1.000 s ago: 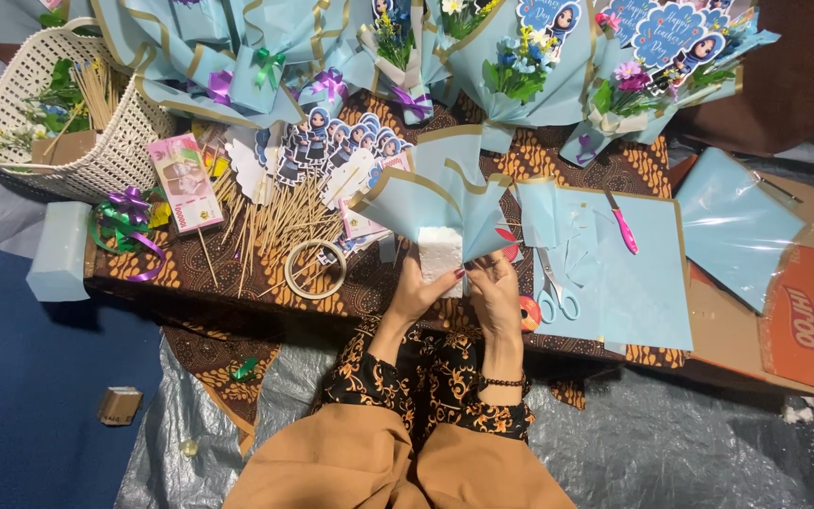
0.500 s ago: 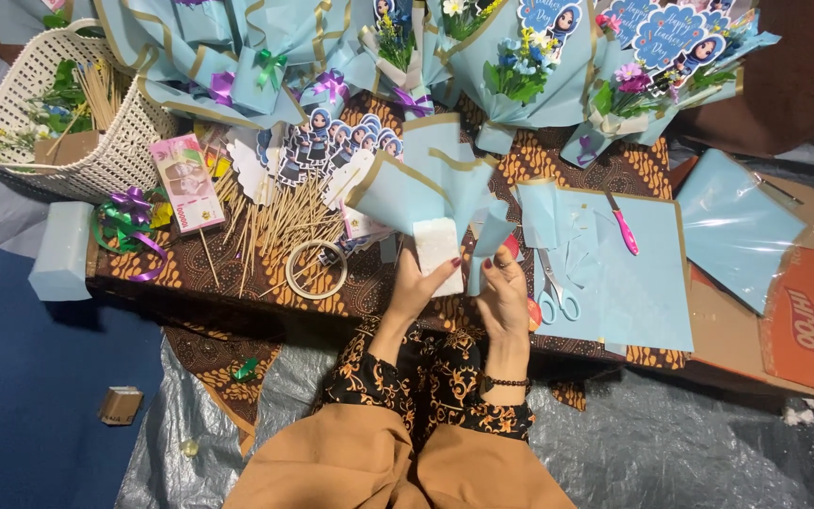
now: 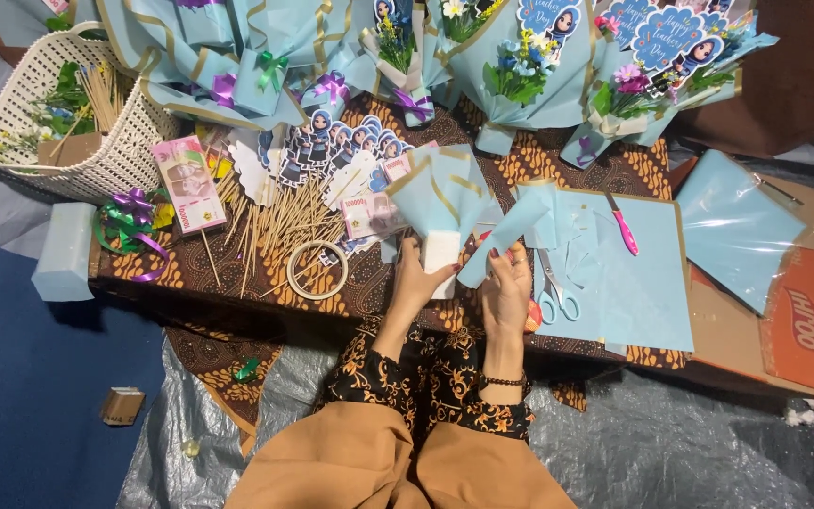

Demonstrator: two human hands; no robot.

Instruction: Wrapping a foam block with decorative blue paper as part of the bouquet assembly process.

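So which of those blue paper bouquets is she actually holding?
The unfinished one at the table's front edge, between both hands; the finished bouquets lie along the back.

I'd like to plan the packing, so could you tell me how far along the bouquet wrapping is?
Done: several wrapped bouquets lie along the table's far edge. In hand: the left hand holds a white block in blue paper, while the right hand folds a sheet around it. Left: loose sticks, ribbons and flat sheets lie unused.
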